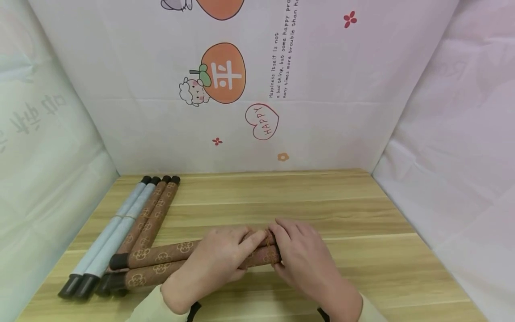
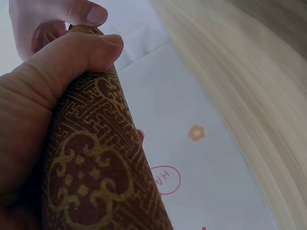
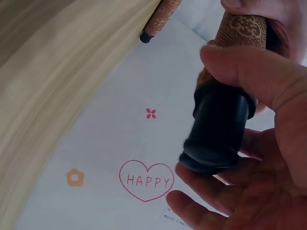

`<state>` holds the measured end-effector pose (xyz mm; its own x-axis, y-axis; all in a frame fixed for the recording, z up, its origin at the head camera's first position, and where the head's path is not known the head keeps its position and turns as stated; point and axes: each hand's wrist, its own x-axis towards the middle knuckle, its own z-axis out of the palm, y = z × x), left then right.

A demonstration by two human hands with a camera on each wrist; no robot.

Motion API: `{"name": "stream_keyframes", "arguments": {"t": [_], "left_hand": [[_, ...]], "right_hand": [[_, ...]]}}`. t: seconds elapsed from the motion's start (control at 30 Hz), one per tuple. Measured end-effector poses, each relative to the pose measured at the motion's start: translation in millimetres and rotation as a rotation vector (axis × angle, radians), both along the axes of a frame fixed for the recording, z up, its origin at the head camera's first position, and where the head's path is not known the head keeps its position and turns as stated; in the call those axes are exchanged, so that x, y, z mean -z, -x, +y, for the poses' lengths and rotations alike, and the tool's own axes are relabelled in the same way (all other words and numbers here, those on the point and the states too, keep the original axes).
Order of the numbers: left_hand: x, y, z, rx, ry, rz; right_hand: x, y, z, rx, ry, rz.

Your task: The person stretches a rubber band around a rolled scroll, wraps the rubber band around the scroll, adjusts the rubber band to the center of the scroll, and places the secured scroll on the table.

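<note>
A pair of brown scrolls [image 1: 162,264] with gold flower patterns and black end knobs lies side by side, tilted slightly, across the front of the table. My left hand [image 1: 219,255] grips the pair near its right end, thumb on top. At that end, my right hand [image 1: 303,250] holds the tips, its thumb on the patterned roll and fingers about the black knobs [image 3: 216,129] in the right wrist view. A thin rubber band [image 1: 268,242] rings the scrolls between the hands. In the left wrist view, the patterned roll [image 2: 91,177] passes under the left thumb.
Two light blue scrolls [image 1: 114,232] and two more brown scrolls [image 1: 154,214] lie slanted at the left, with a rubber band [image 1: 124,217] across them. The held pair's left ends overlap their near ends. White printed cloth [image 1: 322,112] walls the wooden table [image 1: 322,192].
</note>
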<state>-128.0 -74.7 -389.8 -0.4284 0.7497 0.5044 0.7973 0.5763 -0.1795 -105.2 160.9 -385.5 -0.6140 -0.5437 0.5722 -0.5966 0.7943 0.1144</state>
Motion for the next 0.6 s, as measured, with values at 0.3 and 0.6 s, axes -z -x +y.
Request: {"name": "stream_keyframes", "arguments": {"t": [0.3,0.6], "left_hand": [[4.5,-5.3,6.0,-0.005,0.042,0.002],[4.0,-9.8,7.0,-0.021,0.106,-0.103]], "right_hand": [[-0.2,0.0,-3.8,0.053,-0.1,-0.143],[3.0,1.7,-3.6,-0.003,-0.128,-0.224]]}}
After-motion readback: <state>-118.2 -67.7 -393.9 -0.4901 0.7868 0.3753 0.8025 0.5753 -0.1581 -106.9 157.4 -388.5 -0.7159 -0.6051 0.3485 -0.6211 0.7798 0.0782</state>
